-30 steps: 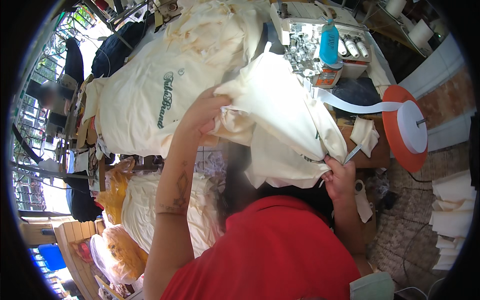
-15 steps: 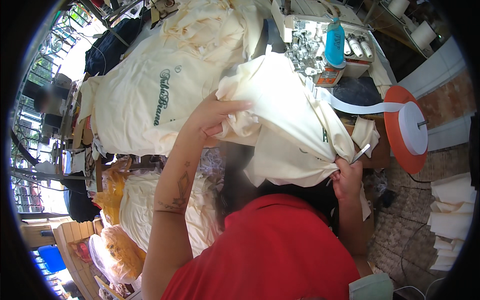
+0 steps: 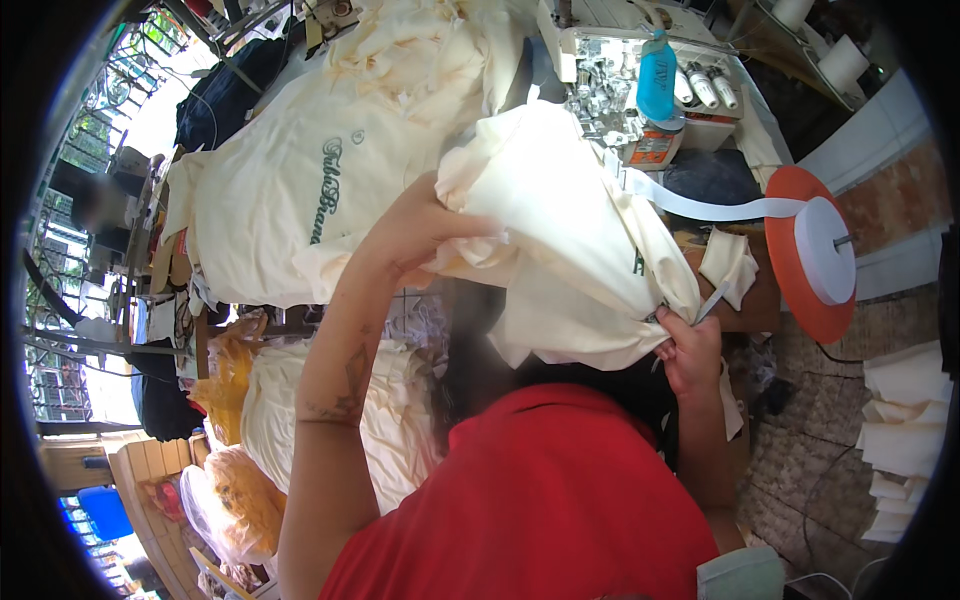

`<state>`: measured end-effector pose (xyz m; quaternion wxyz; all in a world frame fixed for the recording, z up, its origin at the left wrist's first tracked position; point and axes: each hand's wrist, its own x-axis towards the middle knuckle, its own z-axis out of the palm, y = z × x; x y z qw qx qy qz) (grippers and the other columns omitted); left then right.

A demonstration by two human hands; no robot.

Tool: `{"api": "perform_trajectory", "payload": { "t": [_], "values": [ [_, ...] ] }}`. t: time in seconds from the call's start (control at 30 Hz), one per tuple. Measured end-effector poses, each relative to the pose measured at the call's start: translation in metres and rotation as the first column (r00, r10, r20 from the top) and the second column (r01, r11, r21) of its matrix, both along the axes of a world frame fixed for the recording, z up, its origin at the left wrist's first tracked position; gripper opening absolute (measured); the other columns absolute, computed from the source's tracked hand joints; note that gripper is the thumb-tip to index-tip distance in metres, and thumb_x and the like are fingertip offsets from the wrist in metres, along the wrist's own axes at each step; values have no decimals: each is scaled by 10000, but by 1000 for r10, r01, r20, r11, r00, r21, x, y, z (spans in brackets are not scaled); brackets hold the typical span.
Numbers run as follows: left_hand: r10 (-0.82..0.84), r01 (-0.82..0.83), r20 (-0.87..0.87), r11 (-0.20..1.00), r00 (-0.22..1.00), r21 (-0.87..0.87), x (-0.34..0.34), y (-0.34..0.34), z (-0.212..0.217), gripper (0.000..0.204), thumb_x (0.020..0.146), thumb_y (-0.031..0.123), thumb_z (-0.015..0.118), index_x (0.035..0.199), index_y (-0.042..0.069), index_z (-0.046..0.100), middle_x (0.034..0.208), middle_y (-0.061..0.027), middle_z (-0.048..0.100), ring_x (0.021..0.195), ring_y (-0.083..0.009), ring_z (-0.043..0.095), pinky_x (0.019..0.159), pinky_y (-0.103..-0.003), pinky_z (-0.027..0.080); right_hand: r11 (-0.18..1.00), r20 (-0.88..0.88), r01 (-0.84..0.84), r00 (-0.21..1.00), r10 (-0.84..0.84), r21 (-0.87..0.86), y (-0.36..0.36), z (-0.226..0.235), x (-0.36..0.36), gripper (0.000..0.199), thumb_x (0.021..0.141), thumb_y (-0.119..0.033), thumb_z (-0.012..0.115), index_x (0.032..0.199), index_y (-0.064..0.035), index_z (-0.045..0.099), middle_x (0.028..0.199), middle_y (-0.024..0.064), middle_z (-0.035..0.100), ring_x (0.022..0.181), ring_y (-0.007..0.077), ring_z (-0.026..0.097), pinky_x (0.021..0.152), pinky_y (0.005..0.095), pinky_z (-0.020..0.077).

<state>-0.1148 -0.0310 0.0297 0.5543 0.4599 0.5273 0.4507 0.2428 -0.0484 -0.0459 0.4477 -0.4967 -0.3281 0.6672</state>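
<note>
A cream cloth piece (image 3: 560, 200) hangs between my two hands, its far edge reaching the sewing machine (image 3: 602, 95). At its left edge, my left hand (image 3: 430, 225) is closed around bunched fabric, with the thumb lying on top. My right hand (image 3: 690, 350) pinches the cloth's lower right corner. Out of that same fist sticks a slim silvery tool (image 3: 714, 300), whose kind I cannot make out. A white tape (image 3: 700, 207) runs from a reel (image 3: 828, 252) with an orange disc to the machine, beside the cloth.
More cream printed fabric (image 3: 270, 200) is heaped on the table at the left, and another pile (image 3: 300, 400) lies lower down. A turquoise bottle-shaped object (image 3: 656, 80) stands on the machine. A folded cream scrap (image 3: 729, 265) lies right of my right hand. Cream pieces (image 3: 905, 430) hang at the far right.
My left hand has shifted slightly with the bunched cloth, and its forearm has swung a little left. My right hand has moved slightly, and the silvery tool in it has tilted and shifted left.
</note>
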Motion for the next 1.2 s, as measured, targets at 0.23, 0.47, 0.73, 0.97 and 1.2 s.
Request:
{"api": "perform_trajectory", "payload": {
  "t": [0.23,0.47,0.73,0.97,1.2],
  "values": [
    [498,-190,-820,867,282,461,-85,-75,63,310,810,85,706,1107,-7,696,863,-215,709,748,-307,711,703,-360,530,964,314,-254,924,218,79,-11,30,24,351,935,-51,671,1259,25,558,715,9,560,436,58,409,389,234,325],
    [509,-393,-666,857,546,333,-68,-122,119,366,923,194,730,1187,-42,640,990,-60,723,856,-132,661,776,-287,511,957,162,-290,945,284,13,-14,44,47,350,965,-154,674,1253,16,571,666,-16,548,405,45,384,363,230,300],
    [243,-288,-937,943,249,168,-143,-117,171,411,953,340,680,1174,-7,664,809,-13,640,702,-102,581,663,-274,481,844,731,-397,682,8,362,8,49,92,282,901,-176,746,1054,53,685,694,38,659,510,95,547,492,268,437],
    [-45,-28,-549,992,835,-123,9,-146,156,642,918,413,737,1337,-48,581,1100,-98,700,985,-148,652,886,-286,512,704,505,-666,708,493,246,-31,107,32,277,909,-191,742,1058,41,717,776,73,718,687,115,671,655,308,533],
    [-424,452,-677,879,601,-149,72,-118,109,608,869,216,784,1375,-5,530,1226,-145,651,1131,-195,615,939,-354,495,588,103,-522,795,597,618,-13,148,-61,255,923,-236,743,928,17,718,730,25,665,651,50,564,576,260,453]
  ]
}}
